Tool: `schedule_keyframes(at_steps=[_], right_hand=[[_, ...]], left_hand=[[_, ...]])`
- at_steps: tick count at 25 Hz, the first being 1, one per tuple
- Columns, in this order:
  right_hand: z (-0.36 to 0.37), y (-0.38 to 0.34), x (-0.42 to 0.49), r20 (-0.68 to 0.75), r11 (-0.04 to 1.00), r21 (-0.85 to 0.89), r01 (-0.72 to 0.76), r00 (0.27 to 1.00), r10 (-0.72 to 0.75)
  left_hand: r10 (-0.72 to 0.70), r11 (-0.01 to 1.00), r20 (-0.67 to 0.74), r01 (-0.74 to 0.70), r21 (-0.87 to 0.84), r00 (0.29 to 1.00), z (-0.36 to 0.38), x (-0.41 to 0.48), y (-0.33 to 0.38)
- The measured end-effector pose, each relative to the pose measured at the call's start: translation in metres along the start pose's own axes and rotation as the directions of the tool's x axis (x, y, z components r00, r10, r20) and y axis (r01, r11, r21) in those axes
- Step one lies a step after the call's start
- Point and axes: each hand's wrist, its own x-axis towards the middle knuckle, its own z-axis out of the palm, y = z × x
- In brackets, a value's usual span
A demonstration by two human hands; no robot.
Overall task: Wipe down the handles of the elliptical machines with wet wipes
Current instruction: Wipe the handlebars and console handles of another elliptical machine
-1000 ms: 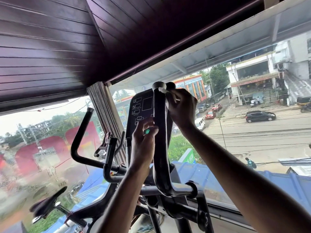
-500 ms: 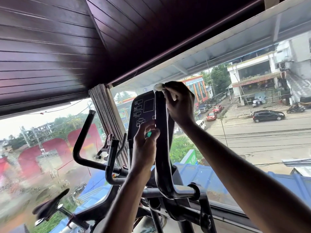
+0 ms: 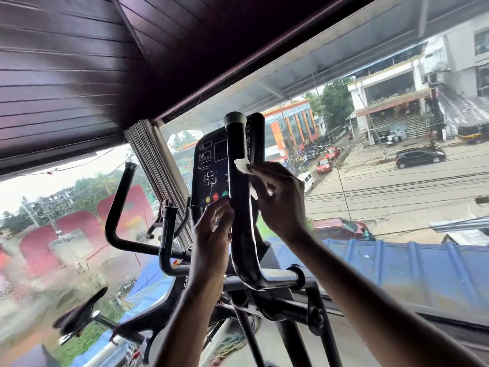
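Slid down from the cap (image 3: 234,118), my right hand (image 3: 277,197) clamps its fingers on the wet wipe (image 3: 242,165) around the handle (image 3: 238,144); left hand (image 3: 211,229) grips beneath them, steadying

Beside the console (image 3: 209,160), one wipe (image 3: 242,165) and two hands, left hand (image 3: 211,229) and right hand (image 3: 280,200), are counted; three buttons (image 3: 215,196) are seen on it.

You have one view only, the wide-angle camera on your head. It faces forward toward the window (image 3: 397,197), pitched high enough to catch the ceiling (image 3: 79,62), and the frame sits tilted. It is close in: the upright handle (image 3: 239,186) stands at centre within arm's reach, and both forearms enter from the bottom edge.
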Motion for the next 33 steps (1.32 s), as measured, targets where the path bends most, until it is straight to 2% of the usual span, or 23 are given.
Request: schedule_keyframes(at_steps=[4, 9, 12, 14, 16, 18, 21, 23, 26, 27, 29, 30, 31, 33], right_hand=[[-0.019, -0.023, -0.062, -0.001, 0.998, 0.003, -0.062, 0.998, 0.062], [-0.038, -0.042, -0.146, 0.009, 0.992, -0.003, -0.124, 0.992, 0.124], [-0.043, -0.021, -0.182, 0.055, 0.993, -0.006, -0.116, 0.992, 0.116], [-0.044, 0.008, -0.192, 0.075, 0.985, -0.08, -0.156, 0.984, 0.162], [-0.044, 0.024, -0.191, 0.047, 0.951, -0.156, -0.266, 0.96, 0.277], [-0.042, 0.02, -0.186, 0.037, 0.936, -0.145, -0.322, 0.943, 0.33], [-0.045, 0.002, -0.193, 0.076, 0.978, -0.06, -0.198, 0.976, 0.203], [-0.045, 0.02, -0.203, 0.093, 0.978, -0.12, -0.168, 0.979, 0.18], [-0.045, 0.048, -0.199, 0.07, 0.906, -0.275, -0.323, 0.933, 0.354], [-0.046, 0.051, -0.196, 0.076, 0.898, -0.274, -0.344, 0.923, 0.376], [-0.054, 0.046, -0.193, 0.103, 0.926, -0.176, -0.334, 0.929, 0.355], [-0.06, 0.039, -0.195, 0.121, 0.922, -0.073, -0.381, 0.914, 0.387], [-0.065, 0.031, -0.197, 0.151, 0.871, 0.062, -0.487, 0.868, 0.474], [-0.074, 0.021, -0.206, 0.254, 0.616, 0.304, -0.726, 0.685, 0.683]], left_hand=[[0.009, 0.998, 0.02, -0.01, 0.057, 1.0, -0.008, -0.034, -0.008], [0.039, 0.998, -0.068, -0.035, 0.056, 0.997, -0.013, -0.076, -0.028], [0.05, 0.995, -0.099, -0.042, 0.089, 0.994, -0.008, -0.093, -0.039], [0.05, 0.993, -0.119, -0.037, 0.116, 0.992, -0.005, -0.1, -0.047], [0.063, 0.99, -0.155, -0.043, 0.131, 0.986, -0.002, -0.104, -0.052], [0.074, 0.988, -0.182, -0.047, 0.147, 0.98, 0.001, -0.107, -0.056], [0.11, 0.978, -0.203, -0.07, 0.195, 0.973, 0.007, -0.11, -0.059], [0.109, 0.976, -0.237, -0.059, 0.209, 0.965, 0.008, -0.11, -0.066], [0.1, 0.978, -0.264, -0.046, 0.202, 0.959, 0.008, -0.11, -0.074], [0.099, 0.978, -0.269, -0.044, 0.202, 0.958, 0.009, -0.11, -0.075], [0.079, 0.984, -0.286, -0.028, 0.178, 0.955, 0.011, -0.113, -0.078], [0.054, 0.99, -0.289, -0.012, 0.143, 0.956, 0.012, -0.116, -0.082], [0.014, 0.995, -0.281, 0.013, 0.096, 0.959, 0.014, -0.119, -0.086], [-0.126, 0.992, -0.249, 0.129, -0.007, 0.96, 0.015, -0.125, -0.1]])
